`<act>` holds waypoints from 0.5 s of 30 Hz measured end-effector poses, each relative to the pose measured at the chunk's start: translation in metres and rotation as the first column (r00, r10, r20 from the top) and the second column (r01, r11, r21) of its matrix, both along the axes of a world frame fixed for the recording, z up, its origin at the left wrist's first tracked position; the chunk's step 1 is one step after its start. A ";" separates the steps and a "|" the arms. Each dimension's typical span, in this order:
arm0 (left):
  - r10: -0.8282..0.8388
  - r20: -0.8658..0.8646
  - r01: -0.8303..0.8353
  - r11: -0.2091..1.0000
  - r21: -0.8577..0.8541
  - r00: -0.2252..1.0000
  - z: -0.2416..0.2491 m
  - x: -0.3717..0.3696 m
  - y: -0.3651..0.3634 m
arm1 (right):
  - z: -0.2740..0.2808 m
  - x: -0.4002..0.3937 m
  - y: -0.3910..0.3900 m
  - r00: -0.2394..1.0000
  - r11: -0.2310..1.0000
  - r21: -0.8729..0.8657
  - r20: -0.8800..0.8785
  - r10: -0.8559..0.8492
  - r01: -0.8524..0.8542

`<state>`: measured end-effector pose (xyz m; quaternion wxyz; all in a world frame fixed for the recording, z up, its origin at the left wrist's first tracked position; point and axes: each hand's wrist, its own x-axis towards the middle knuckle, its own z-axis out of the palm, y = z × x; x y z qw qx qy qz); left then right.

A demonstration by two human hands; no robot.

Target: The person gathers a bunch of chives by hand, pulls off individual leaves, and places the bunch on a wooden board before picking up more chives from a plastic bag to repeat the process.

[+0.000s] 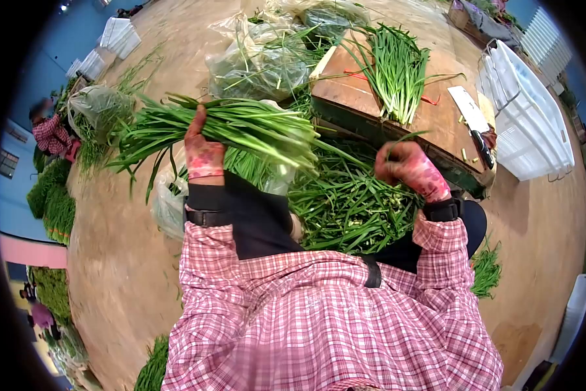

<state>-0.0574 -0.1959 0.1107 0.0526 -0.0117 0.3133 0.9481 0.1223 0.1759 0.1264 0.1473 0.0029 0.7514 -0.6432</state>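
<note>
My left hand (204,146) is wrapped round a thick bunch of long green stalks (254,127), held sideways with the pale ends to the right. My right hand (407,167) is raised with curled fingers over a heap of loose green leaves (351,202); a thin leaf shows at its fingers. Beyond it, a second bunch of stalks (400,78) lies on a brown board (338,72) with red ties (430,100) near it. At the board's right side is a knife (469,111) with a wide blade and black handle.
Clear plastic bags (254,72) with greens stand at the back. White crates (527,111) are stacked at the right. Another bag (101,107) stands at the left, near a seated person (50,133). More greens (485,270) lie on the floor at the lower right.
</note>
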 end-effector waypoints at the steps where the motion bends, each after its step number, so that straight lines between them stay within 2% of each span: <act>1: 0.002 -0.026 -0.001 0.999 0.040 1.000 -0.004 -0.005 -0.009 | -0.014 0.000 0.009 0.999 0.893 0.449 0.023 0.026 -0.033; 3: -0.019 -0.039 0.022 0.996 0.090 0.999 -0.011 -0.011 -0.016 | -0.040 -0.007 0.009 0.958 0.736 0.658 -0.283 0.047 0.159; 4: -0.026 -0.088 0.035 0.994 0.104 0.996 -0.010 -0.008 -0.015 | -0.026 -0.012 -0.007 0.930 0.862 0.464 -0.367 -0.026 0.207; 5: -0.094 -0.146 0.114 0.983 0.140 0.985 -0.009 -0.004 -0.013 | -0.009 -0.014 -0.032 0.892 0.925 0.249 -0.421 -0.163 0.286; 6: -0.129 -0.174 0.155 0.977 0.149 0.976 -0.008 -0.001 -0.011 | 0.000 -0.021 -0.052 0.927 0.965 0.062 -0.301 -0.225 0.254; 8: -0.174 -0.231 0.214 0.963 0.163 0.957 -0.006 0.005 -0.003 | -0.005 -0.034 -0.071 0.933 0.979 -0.031 -0.299 -0.200 0.200; 9: -0.180 -0.263 0.229 0.959 0.167 0.948 -0.002 0.008 0.002 | -0.014 -0.038 -0.074 0.898 0.982 0.074 -0.423 -0.124 0.171; 10: -0.183 -0.294 0.240 0.956 0.171 0.938 -0.001 0.010 0.003 | -0.014 -0.036 -0.074 0.915 0.971 0.120 -0.376 -0.148 0.206; 11: -0.150 -0.290 0.208 0.962 0.178 0.945 -0.002 0.008 0.000 | -0.024 -0.033 -0.065 0.840 0.958 0.112 -0.514 -0.173 0.265; 12: -0.117 -0.286 0.175 0.967 0.187 0.951 -0.005 0.005 -0.006 | -0.034 -0.030 -0.045 0.849 0.877 0.318 -0.502 -0.168 0.361; 13: -0.081 -0.282 0.140 0.970 0.197 0.956 -0.007 0.003 -0.012 | -0.042 -0.027 -0.025 0.856 0.744 0.508 -0.491 -0.163 0.433; 14: -0.142 -0.239 0.187 0.966 0.177 0.961 -0.006 0.004 -0.019 | -0.048 -0.022 -0.011 0.912 0.695 0.610 -0.373 -0.172 0.381; 15: -0.110 -0.264 0.160 0.971 0.177 0.958 -0.007 0.003 -0.018 | -0.050 -0.018 -0.005 0.947 0.640 0.699 -0.252 -0.197 0.319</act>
